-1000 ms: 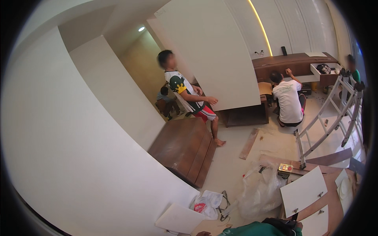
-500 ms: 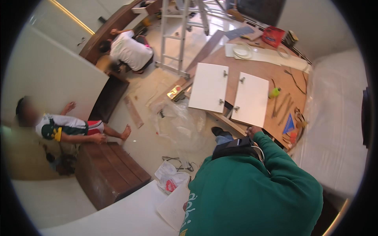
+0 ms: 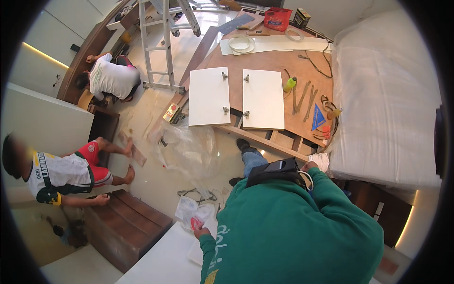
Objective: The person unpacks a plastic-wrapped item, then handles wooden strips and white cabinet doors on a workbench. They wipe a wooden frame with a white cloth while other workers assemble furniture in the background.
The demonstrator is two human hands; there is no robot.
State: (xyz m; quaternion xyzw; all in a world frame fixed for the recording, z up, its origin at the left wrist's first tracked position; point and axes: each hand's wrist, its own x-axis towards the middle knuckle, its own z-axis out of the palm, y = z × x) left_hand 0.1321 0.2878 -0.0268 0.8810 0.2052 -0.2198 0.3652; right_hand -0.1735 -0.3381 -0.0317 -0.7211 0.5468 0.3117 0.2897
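My left hand (image 3: 202, 232) is low beside my green sleeve, its fingers curled at the red patch of a white plastic bag (image 3: 190, 210); whether it grips the bag is hard to make out. A white panel edge lies just below it. At the front corner of the worktable (image 3: 274, 54), my right hand (image 3: 309, 165) is closed against a crumpled white cloth (image 3: 320, 162). Two white cabinet doors, a left one (image 3: 208, 97) and a right one (image 3: 263, 99), lie on the table with metal hinges along their facing edges.
A blue set square (image 3: 318, 118), yellow-green bottle (image 3: 290, 84) and coiled strip (image 3: 241, 43) lie on the table. A plastic-wrapped block (image 3: 378, 104) stands right. Left are a ladder (image 3: 157, 48), clear plastic sheeting (image 3: 187, 144), a brown cabinet (image 3: 127, 222) and two people.
The view has shifted, so the table sits further left. My left hand has come into fuller view by the bag. The right hand has moved right, and a white cloth now shows by it.
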